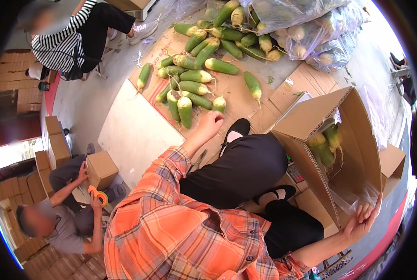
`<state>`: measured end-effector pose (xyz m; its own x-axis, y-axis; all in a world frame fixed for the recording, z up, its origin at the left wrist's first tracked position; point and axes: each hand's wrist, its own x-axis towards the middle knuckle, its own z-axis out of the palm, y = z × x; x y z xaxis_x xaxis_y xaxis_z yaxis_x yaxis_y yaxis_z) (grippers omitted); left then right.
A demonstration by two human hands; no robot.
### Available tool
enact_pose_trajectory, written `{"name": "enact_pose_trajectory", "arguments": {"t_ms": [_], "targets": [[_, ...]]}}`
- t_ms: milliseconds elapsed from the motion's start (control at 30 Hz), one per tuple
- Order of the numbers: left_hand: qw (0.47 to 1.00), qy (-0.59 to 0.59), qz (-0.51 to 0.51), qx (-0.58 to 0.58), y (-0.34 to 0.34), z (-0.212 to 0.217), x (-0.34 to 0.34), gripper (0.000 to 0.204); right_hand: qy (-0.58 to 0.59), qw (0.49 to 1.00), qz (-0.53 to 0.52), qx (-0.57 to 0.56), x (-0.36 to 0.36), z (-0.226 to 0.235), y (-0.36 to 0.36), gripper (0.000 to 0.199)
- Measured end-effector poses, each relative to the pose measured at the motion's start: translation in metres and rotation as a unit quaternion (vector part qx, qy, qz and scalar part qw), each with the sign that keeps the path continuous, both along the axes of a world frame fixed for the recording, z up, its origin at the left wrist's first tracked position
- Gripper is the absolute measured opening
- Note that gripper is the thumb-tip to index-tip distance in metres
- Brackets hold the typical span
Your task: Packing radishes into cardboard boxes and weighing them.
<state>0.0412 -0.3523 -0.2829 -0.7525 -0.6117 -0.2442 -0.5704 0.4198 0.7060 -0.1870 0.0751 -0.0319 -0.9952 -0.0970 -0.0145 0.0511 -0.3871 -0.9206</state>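
Beside the heap of green radishes on flattened cardboard, the person's left hand is at the nearest radish, its fingers curled; whether they grip it cannot be told. On the person's right, an open carton stands tilted with more green radishes inside, and the right hand has its fingers clamped on the rim, beside a clear plastic liner.

left hand near green radish | right hand holding cardboard box
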Motion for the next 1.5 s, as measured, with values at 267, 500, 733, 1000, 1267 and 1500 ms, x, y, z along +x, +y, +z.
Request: {"name": "enact_pose_trajectory", "arguments": {"t_ms": [267, 500, 733, 1000, 1267, 1500], "targets": [[0.971, -0.208, -0.028, 0.116, -0.001, -0.102, 0.145, 0.019, -0.001, 0.999, 0.04, -0.029, -0.007, -0.005, 0.005, 0.042], [0.953, -0.068, 0.291, -0.059, -0.124, -0.095, 0.094, 0.023, 0.002, 1.0, 0.014, 0.009, -0.004, -0.004, -0.003, 0.038], [0.944, -0.025, 0.327, 0.014, -0.197, -0.11, 0.036, 0.039, -0.003, 0.999, -0.024, 0.036, -0.001, -0.007, -0.009, 0.038], [0.941, 0.096, 0.279, 0.167, -0.139, -0.057, 0.049, 0.022, 0.008, 0.995, -0.064, 0.077, -0.003, -0.004, -0.028, 0.042], [0.936, 0.234, 0.156, 0.211, -0.06, 0.036, 0.053, 0.02, -0.003, 0.991, -0.093, 0.098, 0.007, 0.009, -0.024, 0.035], [0.826, 0.448, -0.021, 0.34, -0.009, 0.249, -0.043, 0.016, -0.031, 0.991, -0.043, 0.122, 0.017, 0.01, -0.008, 0.036]]}}
